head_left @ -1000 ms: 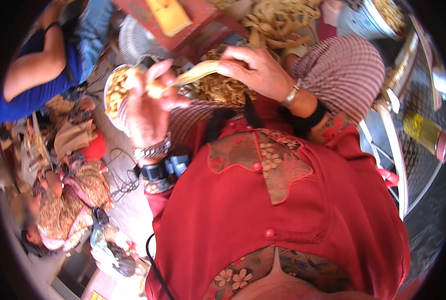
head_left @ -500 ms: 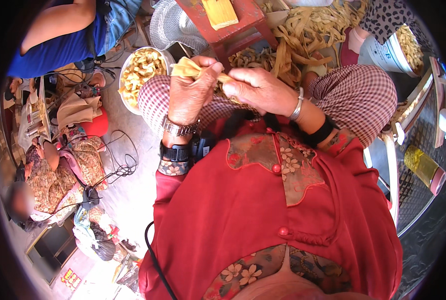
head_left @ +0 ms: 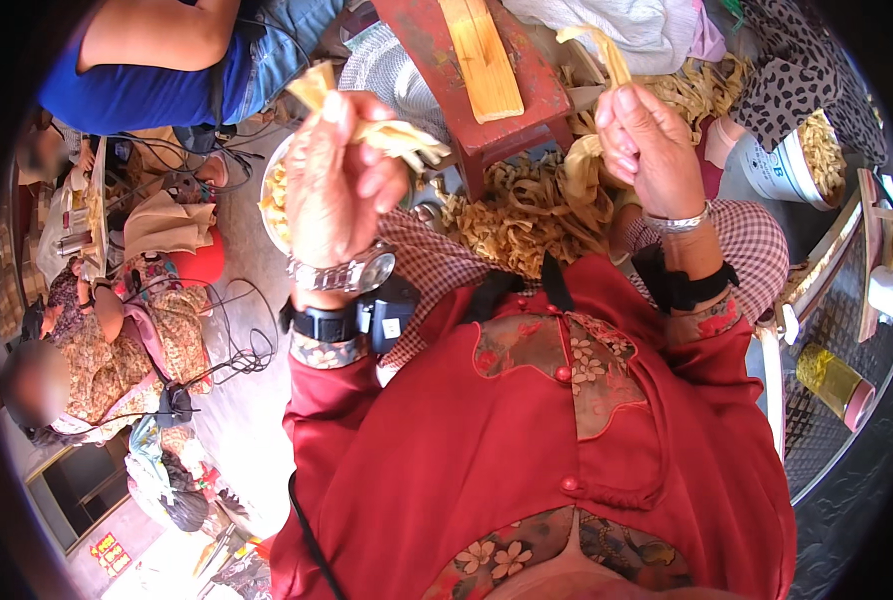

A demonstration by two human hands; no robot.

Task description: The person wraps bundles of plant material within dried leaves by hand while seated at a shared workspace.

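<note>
My left hand [head_left: 339,190] is raised at the upper left, its fingers closed around a bunched pale yellow fibrous strip [head_left: 397,138]. One end of it sticks up past the thumb and frayed ends point right. Farther right, my right hand [head_left: 657,150] pinches another long yellowish strip [head_left: 608,55], which rises from the fingers and bends left at its tip. The hands are well apart. Between and below them lies a heap of curled, tan strips [head_left: 527,215]. Behind my left hand, a white bucket [head_left: 268,215] of short yellow pieces is partly hidden.
A red stool [head_left: 542,90] carries a wooden board [head_left: 482,60]. On the right stand a pale bucket [head_left: 767,170] of pieces and a bottle of yellow liquid [head_left: 835,385]. Another person's arm [head_left: 157,40] is at upper left; cables [head_left: 252,320] lie on the floor.
My hands were close together on one bundle of strip; they have moved apart, the right one up and to the right with a strip. The left hand still holds its bunch.
</note>
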